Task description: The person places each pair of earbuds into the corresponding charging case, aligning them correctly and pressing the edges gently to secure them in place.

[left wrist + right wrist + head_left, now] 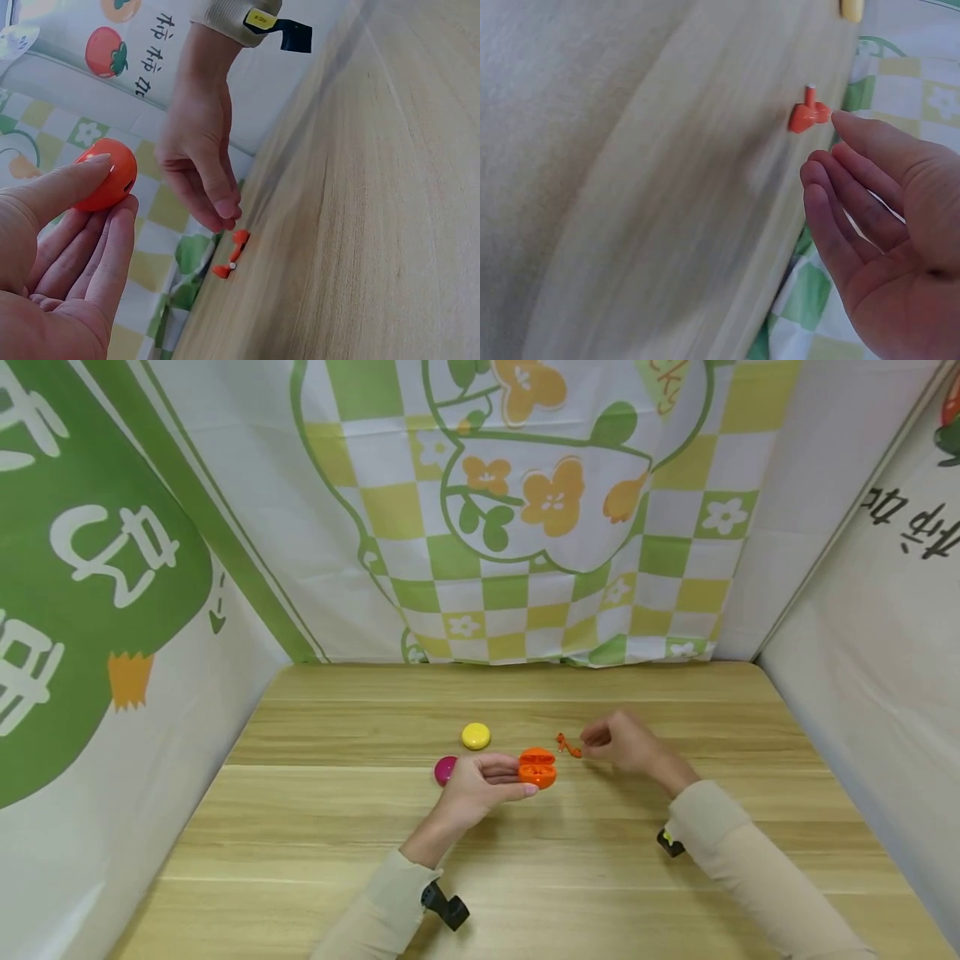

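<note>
My left hand [472, 789] grips an orange earbud case [537, 777] between thumb and fingers, its lid up and its inside facing me. In the left wrist view only the rounded outer shell of the earbud case [112, 176] shows. Two orange earbuds [568, 746] lie together on the table just right of the case. Beside them my right hand [626, 745] hovers with relaxed, slightly bent fingers and nothing in its grasp. The right wrist view shows a gap between the fingertips and the earbuds [807, 114].
A yellow round case [476, 736] sits on the wooden table [315, 827] behind the left hand. A magenta round case [445, 770] is partly covered by that hand. Printed cloth [525, 610] hangs along the table's back edge, with more at both sides.
</note>
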The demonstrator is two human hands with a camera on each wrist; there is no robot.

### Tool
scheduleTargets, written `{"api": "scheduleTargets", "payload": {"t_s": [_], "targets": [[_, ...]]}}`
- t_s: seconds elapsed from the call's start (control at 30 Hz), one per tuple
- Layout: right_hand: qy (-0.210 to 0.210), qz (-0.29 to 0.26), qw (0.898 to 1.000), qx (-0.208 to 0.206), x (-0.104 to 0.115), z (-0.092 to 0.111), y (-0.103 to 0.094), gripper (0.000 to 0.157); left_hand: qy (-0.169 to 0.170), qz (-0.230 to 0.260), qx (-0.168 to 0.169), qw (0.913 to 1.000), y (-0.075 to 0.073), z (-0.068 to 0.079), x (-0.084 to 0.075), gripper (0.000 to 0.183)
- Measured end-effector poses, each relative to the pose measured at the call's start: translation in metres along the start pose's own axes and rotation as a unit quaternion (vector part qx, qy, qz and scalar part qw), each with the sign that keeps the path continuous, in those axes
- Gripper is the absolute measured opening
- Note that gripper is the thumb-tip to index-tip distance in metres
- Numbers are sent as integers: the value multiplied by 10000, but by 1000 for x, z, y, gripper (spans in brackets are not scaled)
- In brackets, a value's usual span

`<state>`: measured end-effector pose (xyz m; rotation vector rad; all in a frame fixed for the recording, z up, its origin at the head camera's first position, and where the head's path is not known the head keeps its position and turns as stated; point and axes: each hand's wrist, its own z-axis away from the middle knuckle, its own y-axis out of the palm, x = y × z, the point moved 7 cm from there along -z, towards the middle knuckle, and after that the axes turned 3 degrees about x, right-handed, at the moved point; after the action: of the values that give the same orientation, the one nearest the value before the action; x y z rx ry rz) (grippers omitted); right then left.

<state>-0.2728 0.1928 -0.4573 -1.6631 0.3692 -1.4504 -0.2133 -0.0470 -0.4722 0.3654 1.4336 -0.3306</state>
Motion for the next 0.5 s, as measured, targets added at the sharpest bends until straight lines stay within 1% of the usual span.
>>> {"api": "scheduleTargets", "payload": {"t_s": [0.23,0.5], "targets": [[-140,237,9996,85,-3,-3,8,18,-15,18,33,10000,0,1,-1,38],[-94,417,9991,8,-4,-7,14,17,27,50,64,10000,-1,0,-1,38]]}}
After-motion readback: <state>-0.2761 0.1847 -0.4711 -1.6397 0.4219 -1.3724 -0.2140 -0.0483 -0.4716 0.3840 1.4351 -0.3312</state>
